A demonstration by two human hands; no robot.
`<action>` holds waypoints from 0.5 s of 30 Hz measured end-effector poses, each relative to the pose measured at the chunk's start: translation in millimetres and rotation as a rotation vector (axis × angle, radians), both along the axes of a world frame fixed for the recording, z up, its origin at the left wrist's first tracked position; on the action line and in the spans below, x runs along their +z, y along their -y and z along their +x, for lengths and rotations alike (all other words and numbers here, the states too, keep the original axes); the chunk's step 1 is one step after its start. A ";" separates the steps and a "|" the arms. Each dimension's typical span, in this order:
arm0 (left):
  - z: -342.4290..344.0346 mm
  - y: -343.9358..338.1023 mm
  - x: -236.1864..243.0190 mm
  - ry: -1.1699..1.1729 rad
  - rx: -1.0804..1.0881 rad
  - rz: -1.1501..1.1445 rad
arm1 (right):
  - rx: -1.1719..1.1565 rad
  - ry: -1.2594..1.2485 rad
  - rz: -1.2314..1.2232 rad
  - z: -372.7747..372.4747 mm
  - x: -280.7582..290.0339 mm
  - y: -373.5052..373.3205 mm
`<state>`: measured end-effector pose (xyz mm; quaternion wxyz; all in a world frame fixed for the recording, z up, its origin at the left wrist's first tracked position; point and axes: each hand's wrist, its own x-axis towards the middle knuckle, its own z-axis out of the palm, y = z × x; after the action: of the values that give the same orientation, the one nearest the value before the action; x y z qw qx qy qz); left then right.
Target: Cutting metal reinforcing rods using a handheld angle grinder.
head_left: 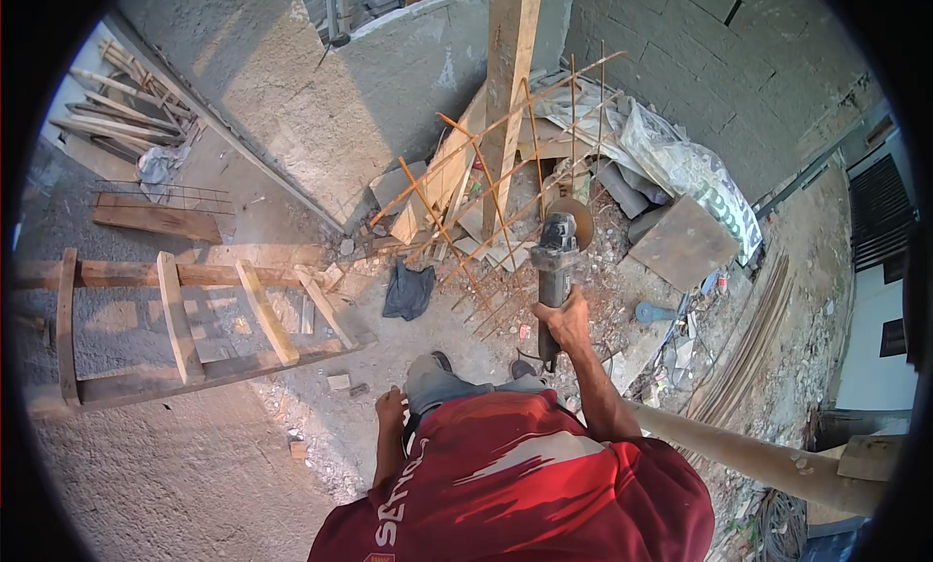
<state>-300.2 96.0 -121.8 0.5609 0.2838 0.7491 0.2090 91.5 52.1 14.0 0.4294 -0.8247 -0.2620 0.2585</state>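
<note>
An angle grinder [555, 282] with a dark body is gripped in my right hand [567, 319], held out in front of me. Its round cutting disc [581, 222] is at the far end, close to a grid of rusty steel rebar [505, 180]. Whether the disc touches a bar, I cannot tell. The rebar leans upright over rubble, beside a wooden post [509, 86]. My left hand [391, 407] hangs by my left leg, its fingers curled, with nothing visible in them.
A wooden ladder [182, 319] lies at left. Ahead, a plastic sheet [695, 169] covers debris near a square slab [685, 241]. A black bag [408, 290] lies on the ground. At right are long thin rods [753, 334] and a thick pole [748, 448].
</note>
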 end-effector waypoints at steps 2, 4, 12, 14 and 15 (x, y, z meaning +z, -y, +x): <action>20.7 7.3 10.2 -0.103 -0.227 0.150 | 0.136 -0.023 -0.049 -9.6 21.4 -18.1; 40.5 8.6 16.8 -0.083 -0.242 0.285 | 0.263 -0.009 -0.078 -10.4 22.3 -37.4; 20.2 73.8 20.1 -0.353 -0.334 0.376 | 0.392 0.300 0.122 -24.0 15.2 -90.7; -46.7 124.9 -21.1 -0.682 -0.544 0.288 | 0.380 0.338 0.222 -29.9 14.2 -105.0; -76.6 139.4 -40.1 -0.781 -0.706 0.182 | 0.385 0.337 0.237 -26.1 12.0 -109.0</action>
<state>-376.8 -43.4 -161.8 0.2496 0.6228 0.7398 -0.0495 65.4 161.0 26.0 0.4161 -0.7353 -0.5098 0.1623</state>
